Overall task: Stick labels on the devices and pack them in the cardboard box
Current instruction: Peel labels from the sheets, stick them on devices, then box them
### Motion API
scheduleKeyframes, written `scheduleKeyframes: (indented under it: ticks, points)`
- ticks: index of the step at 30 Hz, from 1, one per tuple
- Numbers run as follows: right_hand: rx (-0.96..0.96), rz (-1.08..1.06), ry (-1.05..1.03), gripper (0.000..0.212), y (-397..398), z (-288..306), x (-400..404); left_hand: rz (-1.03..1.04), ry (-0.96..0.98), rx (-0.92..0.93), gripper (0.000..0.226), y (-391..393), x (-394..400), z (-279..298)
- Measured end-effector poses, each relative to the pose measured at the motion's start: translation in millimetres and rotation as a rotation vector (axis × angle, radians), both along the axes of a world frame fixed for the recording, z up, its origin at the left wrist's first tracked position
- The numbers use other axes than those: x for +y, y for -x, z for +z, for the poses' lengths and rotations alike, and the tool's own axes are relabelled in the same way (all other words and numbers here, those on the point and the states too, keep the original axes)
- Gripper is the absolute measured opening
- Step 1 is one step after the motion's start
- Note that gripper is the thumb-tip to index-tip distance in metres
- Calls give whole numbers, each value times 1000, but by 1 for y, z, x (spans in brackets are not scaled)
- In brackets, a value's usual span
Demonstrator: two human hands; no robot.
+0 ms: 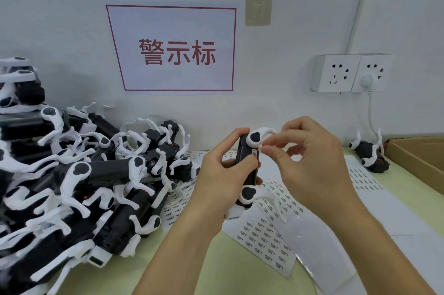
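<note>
Label sheets [266, 237] spread below for reach. Left hand [223, 174] wrapped round device [248, 165], steadying it above table; right hand [310, 160] fingertips pinching label [256, 151] against its side. Cardboard box [418, 157] far right.

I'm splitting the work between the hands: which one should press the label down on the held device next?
Probably the right hand: its fingertips pinch at the label, while the left hand grips the device.

Bright even light, soft shadows, slight overall blur, wide-angle bending at edges
</note>
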State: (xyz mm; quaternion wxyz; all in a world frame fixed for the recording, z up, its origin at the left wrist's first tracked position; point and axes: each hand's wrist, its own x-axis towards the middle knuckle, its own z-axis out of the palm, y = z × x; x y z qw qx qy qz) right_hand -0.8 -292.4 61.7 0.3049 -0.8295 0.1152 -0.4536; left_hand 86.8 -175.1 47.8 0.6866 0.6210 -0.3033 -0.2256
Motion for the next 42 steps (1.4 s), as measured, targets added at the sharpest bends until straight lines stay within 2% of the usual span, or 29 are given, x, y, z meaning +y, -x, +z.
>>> scheduleKeyframes:
  ticks: [3, 7, 13, 20, 23, 26, 28, 34, 42]
  points:
    - [54, 13, 35, 41, 1, 2, 0, -10, 3, -5, 46, 1, -1, -1]
    - [58, -31, 37, 31, 0, -1, -1, -21, 8, -18, 47, 1, -1, -1]
    - [27, -92, 13, 41, 0, 0, -3, -32, -4, -10, 48, 2, -5, -5]
    - [46, -59, -28, 26, 5, 5, -2, -18, 37, 23, 48, -1, -5, -6]
    - [200, -60, -127, 18, 9, 11, -2, -1, 89, 77, 45, -3, -5, -5]
    - [466, -56, -208, 30, 10, 12, 1, -31, 137, 89, 45, -5, -4, -4]
    - [493, -59, -262, 38, 10, 11, 3, -86, 159, 79, 43, -4, -4, -4]
    - [473, 289, -566, 39, 9, 8, 1, -156, 224, 44, 42, -2, -4, -3]
    - [378, 350, -652, 36, 8, 1, -4, -138, 230, 39, 46, -5, -3, -4]
